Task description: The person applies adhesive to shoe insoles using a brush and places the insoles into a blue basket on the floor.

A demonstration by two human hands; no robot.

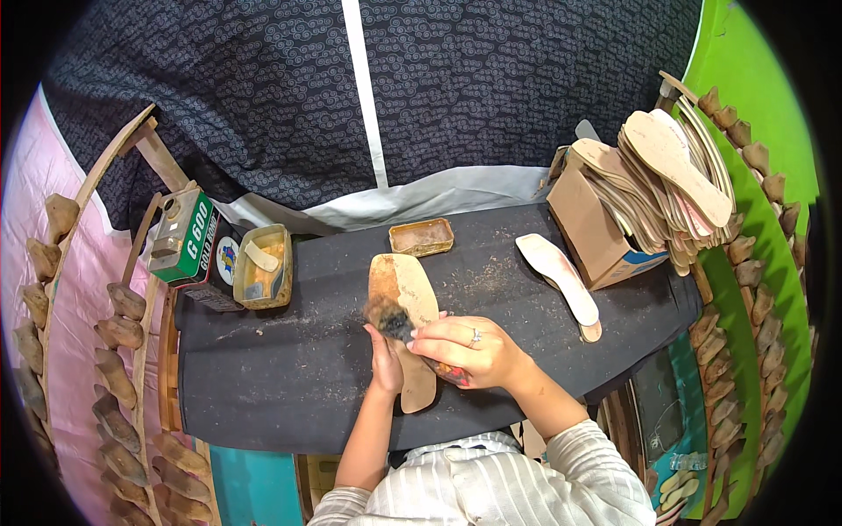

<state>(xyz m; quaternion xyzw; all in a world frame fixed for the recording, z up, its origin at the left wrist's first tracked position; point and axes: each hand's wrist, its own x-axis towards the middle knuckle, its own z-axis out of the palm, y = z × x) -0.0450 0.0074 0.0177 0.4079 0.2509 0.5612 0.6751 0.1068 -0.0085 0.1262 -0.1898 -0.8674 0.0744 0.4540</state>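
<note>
A tan, sole-shaped insole (419, 287) is held over the middle of the table, its long side running away from me. My left hand (386, 361) grips it around the middle, thumb at the left edge and the other fingers mostly hidden underneath. In my right hand (474, 346), which wears a ring, is a brush (391, 321) with dark bristles and a partly red handle. The bristles lie against the insole's upper face, somewhat blurred. A darker brown patch covers the insole's far left part; the rest is paler.
Near the far edge sits a shallow tray (421, 237). At left, a yellowish tub (285, 289) with a flat tool stands beside a green-and-black can (191, 237). Loose insoles (561, 279) lie right, by a cardboard box (589, 223) heaped with insoles. Racks of wooden shoe lasts (118, 377) flank the table.
</note>
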